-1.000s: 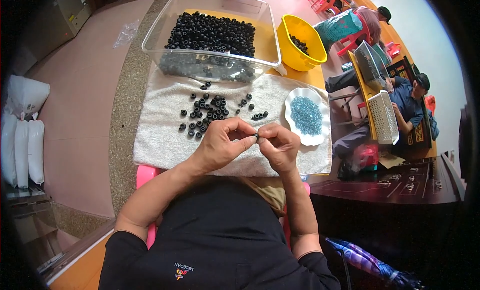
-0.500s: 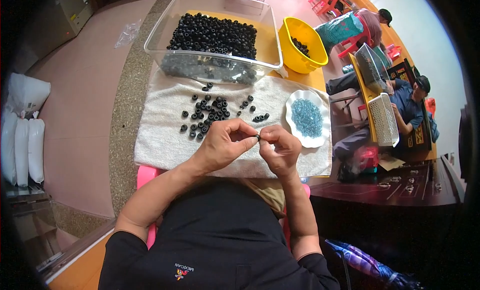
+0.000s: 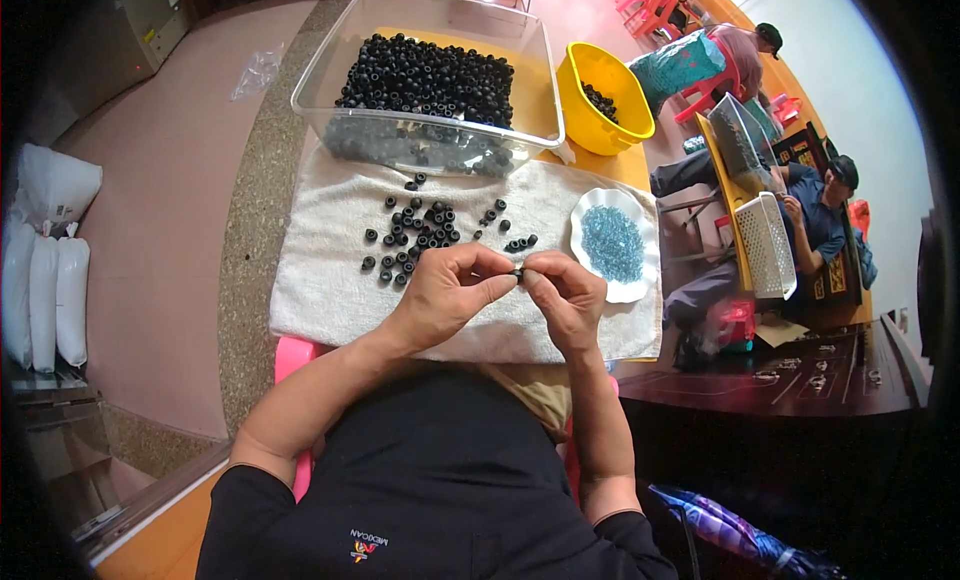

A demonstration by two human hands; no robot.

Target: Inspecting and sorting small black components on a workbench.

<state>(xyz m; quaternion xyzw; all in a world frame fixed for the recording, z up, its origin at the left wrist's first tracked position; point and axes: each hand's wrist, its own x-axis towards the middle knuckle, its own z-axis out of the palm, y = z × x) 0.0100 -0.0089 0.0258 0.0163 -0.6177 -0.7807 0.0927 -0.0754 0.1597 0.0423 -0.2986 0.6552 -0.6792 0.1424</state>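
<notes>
Above the near part of a white towel (image 3: 330, 315), both hands meet at one small black bead-like piece (image 3: 518, 276). My left hand (image 3: 447, 292) pinches it between thumb and forefinger from the left. The thumb and forefinger of my right hand (image 3: 570, 298) close on its other side. Fingertips cover most of the piece. Just beyond my left hand lies a loose cluster of similar hollow black pieces (image 3: 410, 223), with a short row of them (image 3: 521, 244) nearer the right hand. To the right, a white scalloped dish (image 3: 648, 280) holds many tiny clear-blue bits.
A large clear plastic bin (image 3: 430, 128) full of black pieces stands at the towel's far edge. Beside it is a yellow basin (image 3: 590, 130) with more. Two people sit at the right near a white basket (image 3: 765, 245). White sacks (image 3: 45, 295) stand on the left.
Both hands stay together at the black piece; the right fingers have shifted slightly and straightened around it. The whole view has moved a little, with the table sitting slightly lower.
</notes>
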